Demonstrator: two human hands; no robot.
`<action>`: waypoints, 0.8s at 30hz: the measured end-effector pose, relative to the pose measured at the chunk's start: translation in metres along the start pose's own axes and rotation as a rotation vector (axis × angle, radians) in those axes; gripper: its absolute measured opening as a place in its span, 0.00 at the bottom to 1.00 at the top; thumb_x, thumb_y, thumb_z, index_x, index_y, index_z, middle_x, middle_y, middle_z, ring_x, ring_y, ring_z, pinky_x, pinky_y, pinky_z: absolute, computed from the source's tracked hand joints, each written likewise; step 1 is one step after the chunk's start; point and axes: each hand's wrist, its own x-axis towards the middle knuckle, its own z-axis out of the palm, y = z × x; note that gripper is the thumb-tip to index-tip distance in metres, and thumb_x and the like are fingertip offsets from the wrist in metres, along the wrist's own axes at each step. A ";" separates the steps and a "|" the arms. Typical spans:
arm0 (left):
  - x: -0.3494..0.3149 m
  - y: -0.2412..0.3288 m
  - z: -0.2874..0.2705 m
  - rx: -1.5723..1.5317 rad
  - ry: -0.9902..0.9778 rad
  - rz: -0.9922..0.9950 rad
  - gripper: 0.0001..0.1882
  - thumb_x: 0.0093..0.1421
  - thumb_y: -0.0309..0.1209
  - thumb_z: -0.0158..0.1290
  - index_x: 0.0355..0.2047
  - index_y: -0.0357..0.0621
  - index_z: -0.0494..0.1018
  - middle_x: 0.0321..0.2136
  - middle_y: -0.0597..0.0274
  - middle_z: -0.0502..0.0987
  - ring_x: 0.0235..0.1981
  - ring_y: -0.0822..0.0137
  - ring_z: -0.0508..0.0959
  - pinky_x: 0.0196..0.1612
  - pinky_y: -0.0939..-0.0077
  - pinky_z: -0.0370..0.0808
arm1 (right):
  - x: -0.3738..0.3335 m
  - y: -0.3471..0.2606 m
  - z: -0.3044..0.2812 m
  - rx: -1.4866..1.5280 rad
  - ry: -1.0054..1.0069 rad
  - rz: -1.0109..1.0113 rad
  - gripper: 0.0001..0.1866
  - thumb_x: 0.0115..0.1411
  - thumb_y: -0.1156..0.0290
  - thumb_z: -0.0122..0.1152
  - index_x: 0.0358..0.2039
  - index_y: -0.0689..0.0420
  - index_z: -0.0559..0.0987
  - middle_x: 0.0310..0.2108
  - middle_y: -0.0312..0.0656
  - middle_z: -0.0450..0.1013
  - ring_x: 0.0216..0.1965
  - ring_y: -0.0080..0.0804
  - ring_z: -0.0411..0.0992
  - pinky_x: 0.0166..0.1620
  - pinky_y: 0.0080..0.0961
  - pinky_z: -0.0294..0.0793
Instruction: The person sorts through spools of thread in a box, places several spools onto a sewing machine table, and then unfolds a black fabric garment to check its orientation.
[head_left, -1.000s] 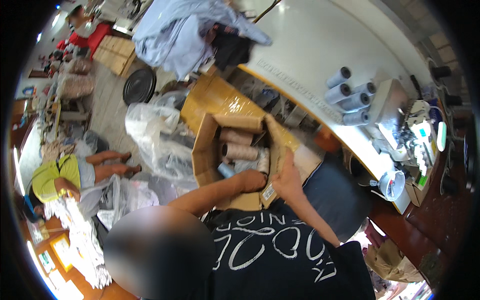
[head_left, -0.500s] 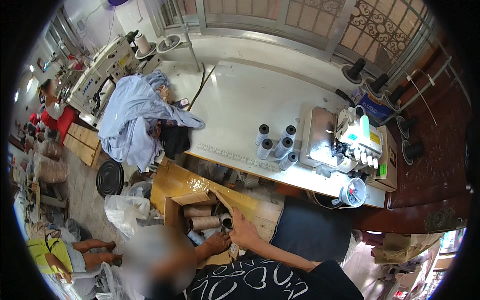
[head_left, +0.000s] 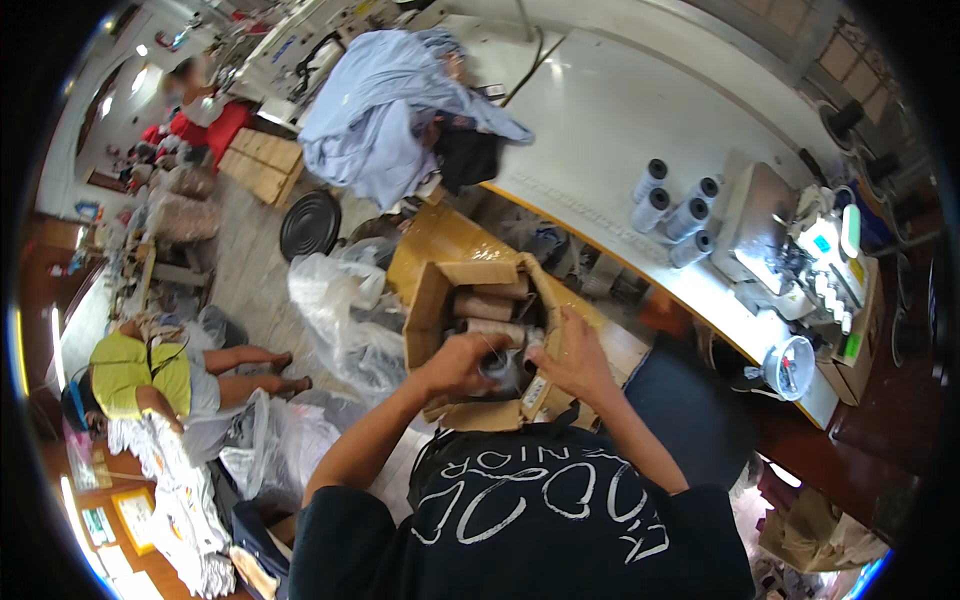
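Note:
An open cardboard box (head_left: 424,325) sits close in front of me with several thread cones inside, among them a brown cone (head_left: 484,306). My left hand (head_left: 462,364) reaches into its near part, fingers curled around the end of a grey spool (head_left: 496,368), which is partly hidden by the fingers. At the box's right wall is my right hand (head_left: 578,358), its thumb on the inner side and its fingers over the outer side, closed on the cardboard. The thumb lies close to the spools.
A white sewing table (head_left: 640,110) bears several upright thread cones (head_left: 687,219), an overlock sewing machine (head_left: 825,255) and a plastic cup (head_left: 789,366). Light blue garments (head_left: 375,115) are heaped at its left end. Clear plastic bags (head_left: 345,310) lie left of the box. A person in yellow (head_left: 140,375) is farther left.
The view has swung, bringing the box nearer the middle. My left hand has moved from the box's near edge to the spools inside; my right hand has shifted along the right wall.

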 end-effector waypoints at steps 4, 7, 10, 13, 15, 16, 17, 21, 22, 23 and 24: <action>-0.041 -0.001 -0.022 -0.784 0.451 -0.011 0.33 0.37 0.20 0.64 0.46 0.41 0.65 0.45 0.59 0.69 0.48 0.67 0.68 0.52 0.73 0.63 | 0.008 -0.028 -0.016 0.098 0.177 -0.353 0.31 0.45 0.68 0.61 0.49 0.63 0.61 0.47 0.57 0.62 0.50 0.53 0.59 0.54 0.39 0.58; -0.042 0.004 -0.017 -1.093 0.623 0.147 0.33 0.37 0.18 0.63 0.45 0.42 0.64 0.46 0.58 0.68 0.48 0.65 0.68 0.52 0.73 0.63 | 0.020 -0.042 -0.028 0.278 -0.071 -0.409 0.33 0.43 0.70 0.63 0.50 0.62 0.61 0.48 0.52 0.62 0.50 0.43 0.61 0.52 0.33 0.61; -0.036 0.013 -0.017 -1.110 0.616 0.215 0.33 0.37 0.16 0.62 0.45 0.42 0.63 0.47 0.58 0.67 0.48 0.66 0.67 0.50 0.75 0.65 | 0.024 -0.049 -0.032 0.591 -0.410 -0.263 0.34 0.43 0.70 0.65 0.51 0.60 0.63 0.45 0.43 0.63 0.49 0.28 0.61 0.50 0.26 0.63; -0.032 0.028 -0.021 -1.039 0.616 0.223 0.28 0.41 0.18 0.61 0.44 0.41 0.64 0.46 0.57 0.68 0.46 0.67 0.68 0.48 0.76 0.66 | 0.022 -0.042 -0.026 0.790 -0.386 -0.160 0.34 0.41 0.70 0.67 0.50 0.57 0.64 0.43 0.43 0.66 0.42 0.32 0.67 0.44 0.26 0.67; -0.031 0.037 -0.022 -0.945 0.664 0.158 0.20 0.46 0.19 0.58 0.41 0.39 0.67 0.43 0.57 0.70 0.43 0.70 0.70 0.45 0.78 0.67 | 0.018 -0.042 -0.031 0.665 -0.273 -0.185 0.32 0.40 0.71 0.69 0.46 0.59 0.66 0.39 0.40 0.68 0.40 0.26 0.66 0.43 0.22 0.66; -0.033 0.039 -0.023 -0.884 0.710 0.100 0.15 0.48 0.20 0.55 0.38 0.38 0.68 0.40 0.58 0.71 0.40 0.71 0.71 0.43 0.79 0.67 | 0.015 -0.038 -0.031 0.545 -0.181 -0.259 0.30 0.39 0.72 0.69 0.44 0.59 0.67 0.38 0.39 0.68 0.39 0.24 0.66 0.43 0.22 0.66; -0.033 0.040 -0.025 -0.820 0.755 0.048 0.11 0.51 0.20 0.53 0.36 0.37 0.70 0.37 0.59 0.73 0.38 0.72 0.72 0.41 0.80 0.68 | 0.012 -0.034 -0.032 0.421 -0.085 -0.334 0.29 0.39 0.72 0.70 0.43 0.59 0.67 0.37 0.38 0.68 0.38 0.23 0.66 0.42 0.21 0.66; -0.064 0.039 -0.044 -0.787 0.428 -0.156 0.05 0.55 0.26 0.50 0.27 0.36 0.72 0.20 0.67 0.72 0.23 0.77 0.72 0.28 0.84 0.69 | 0.006 0.001 -0.034 0.643 0.231 -0.156 0.26 0.39 0.72 0.71 0.37 0.60 0.67 0.34 0.38 0.68 0.37 0.23 0.66 0.41 0.21 0.66; -0.073 0.034 -0.046 -0.742 0.249 -0.273 0.06 0.55 0.27 0.51 0.26 0.36 0.72 0.19 0.66 0.72 0.24 0.77 0.72 0.28 0.84 0.69 | 0.007 0.006 -0.034 0.765 0.282 -0.108 0.26 0.39 0.71 0.72 0.37 0.61 0.67 0.34 0.39 0.68 0.36 0.23 0.66 0.41 0.21 0.66; -0.078 0.029 -0.045 -0.638 0.210 -0.397 0.06 0.54 0.28 0.51 0.26 0.36 0.72 0.20 0.64 0.72 0.23 0.74 0.73 0.28 0.82 0.70 | 0.009 0.010 -0.035 0.893 0.325 -0.067 0.26 0.39 0.70 0.72 0.36 0.61 0.68 0.33 0.39 0.68 0.36 0.23 0.66 0.41 0.21 0.66; -0.084 0.023 -0.044 -0.528 0.180 -0.532 0.07 0.53 0.29 0.52 0.26 0.36 0.72 0.21 0.62 0.73 0.23 0.71 0.74 0.28 0.79 0.71 | 0.010 0.008 -0.034 1.080 0.261 0.010 0.26 0.41 0.69 0.72 0.37 0.61 0.66 0.35 0.42 0.68 0.37 0.27 0.68 0.38 0.23 0.70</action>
